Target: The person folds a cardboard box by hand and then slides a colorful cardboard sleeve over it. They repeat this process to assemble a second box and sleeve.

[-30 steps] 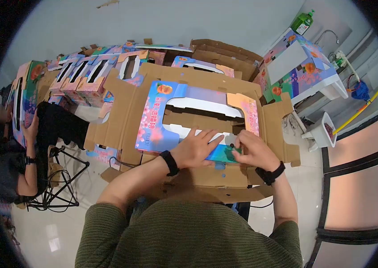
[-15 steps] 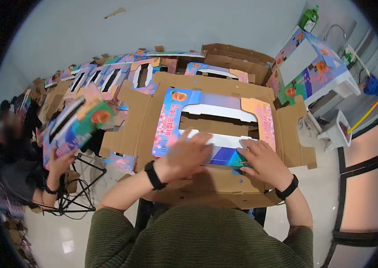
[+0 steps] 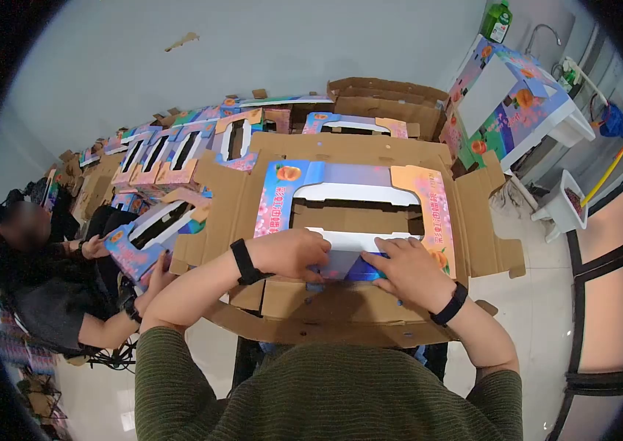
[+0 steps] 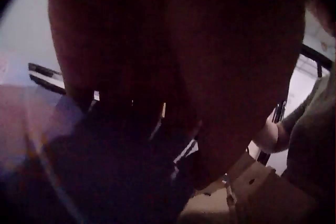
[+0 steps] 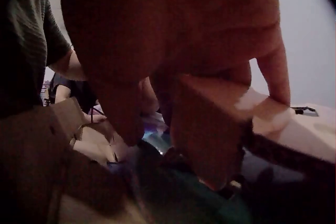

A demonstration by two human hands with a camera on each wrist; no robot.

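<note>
A printed carton [image 3: 288, 192] with a wide handle opening lies on a larger brown cardboard box [image 3: 230, 192]. At the left part of the carton's front panel, my left hand [image 3: 289, 252] has its fingers bent over the edge with the thumb lower down. My right hand [image 3: 416, 273] rests on the same panel to the right, fingers spread and pointing away from me. In the left wrist view the left hand [image 4: 173, 66] is dark over a shaded surface. The right wrist view has the right hand [image 5: 178, 29] above the carton, its fingertips partly hidden.
At the left a seated person [image 3: 50, 301] holds another printed carton [image 3: 151, 228]. Several similar cartons [image 3: 172, 173] stand behind. Flattened brown cardboard [image 3: 385, 103] leans at the back. At the right are a printed carton [image 3: 525, 110], a green bottle [image 3: 497, 22] and a white basin [image 3: 565, 206].
My left hand has moved from the panel's top to its front edge, fingers more bent. My right hand has shifted left along the panel. The seated person's carton was moved and turned.
</note>
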